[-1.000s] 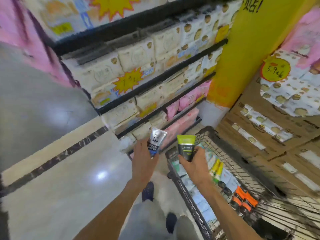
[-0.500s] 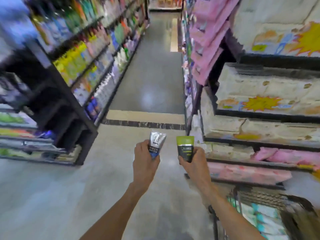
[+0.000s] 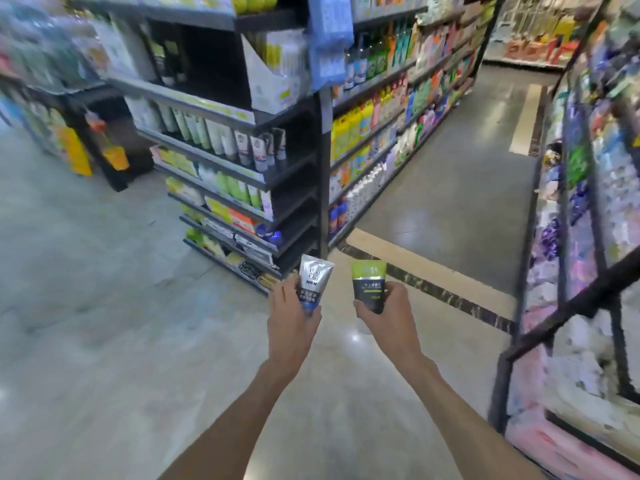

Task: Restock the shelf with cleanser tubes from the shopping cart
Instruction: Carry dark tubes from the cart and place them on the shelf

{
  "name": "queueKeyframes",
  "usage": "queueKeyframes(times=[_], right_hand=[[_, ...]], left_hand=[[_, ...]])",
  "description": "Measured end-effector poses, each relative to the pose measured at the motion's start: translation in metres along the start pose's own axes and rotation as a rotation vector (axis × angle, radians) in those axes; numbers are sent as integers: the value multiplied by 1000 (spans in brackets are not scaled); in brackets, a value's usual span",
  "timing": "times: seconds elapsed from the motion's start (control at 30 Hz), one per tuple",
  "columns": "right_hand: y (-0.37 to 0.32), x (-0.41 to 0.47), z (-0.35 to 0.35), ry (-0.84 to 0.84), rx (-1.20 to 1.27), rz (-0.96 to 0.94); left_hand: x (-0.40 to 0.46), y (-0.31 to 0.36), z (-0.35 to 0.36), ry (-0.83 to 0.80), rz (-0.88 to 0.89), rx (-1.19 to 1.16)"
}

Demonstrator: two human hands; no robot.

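My left hand (image 3: 291, 320) grips a silver "MEN" cleanser tube (image 3: 313, 284); my right hand (image 3: 384, 313) grips a green-and-black tube (image 3: 369, 287). Both caps are hidden in my palms; shelf (image 3: 242, 147) labels are blurred.

Two hands are reaching forward side by side at the middle of the view, over the floor (image 3: 104, 341). The left hand (image 3: 292, 323) is gripping one cleanser tube (image 3: 313, 284), standing upright, and the right hand (image 3: 384, 313) is gripping a second cleanser tube (image 3: 369, 285) just beside it, the two tubes staying apart. Ahead and slightly left, an end shelf unit (image 3: 242, 161) is standing, with a row of upright tubes (image 3: 221, 136) sitting on a middle shelf. Behind it, an aisle (image 3: 460, 188) is running away to the right, lined on its left by long shelves of bottles (image 3: 381, 109). Another shelf rack (image 3: 588, 237) is standing along the right edge.
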State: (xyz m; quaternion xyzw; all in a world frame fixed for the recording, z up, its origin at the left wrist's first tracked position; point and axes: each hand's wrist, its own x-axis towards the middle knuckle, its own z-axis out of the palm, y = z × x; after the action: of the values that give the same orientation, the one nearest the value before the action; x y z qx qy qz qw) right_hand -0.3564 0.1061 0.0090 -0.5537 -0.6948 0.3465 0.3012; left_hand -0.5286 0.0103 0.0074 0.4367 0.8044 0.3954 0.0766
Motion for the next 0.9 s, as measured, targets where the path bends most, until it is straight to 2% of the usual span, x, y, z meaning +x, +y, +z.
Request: queueKeyframes(times=[0.3, 0.57, 0.9], right_hand=[[-124, 62, 154, -218, 62, -179], [-223, 149, 277, -315, 82, -293], [-342, 267, 418, -441, 134, -353]], left_hand=[[91, -112, -99, 248, -200, 51], [207, -192, -156, 416, -240, 56], [369, -274, -225, 487, -305, 32]])
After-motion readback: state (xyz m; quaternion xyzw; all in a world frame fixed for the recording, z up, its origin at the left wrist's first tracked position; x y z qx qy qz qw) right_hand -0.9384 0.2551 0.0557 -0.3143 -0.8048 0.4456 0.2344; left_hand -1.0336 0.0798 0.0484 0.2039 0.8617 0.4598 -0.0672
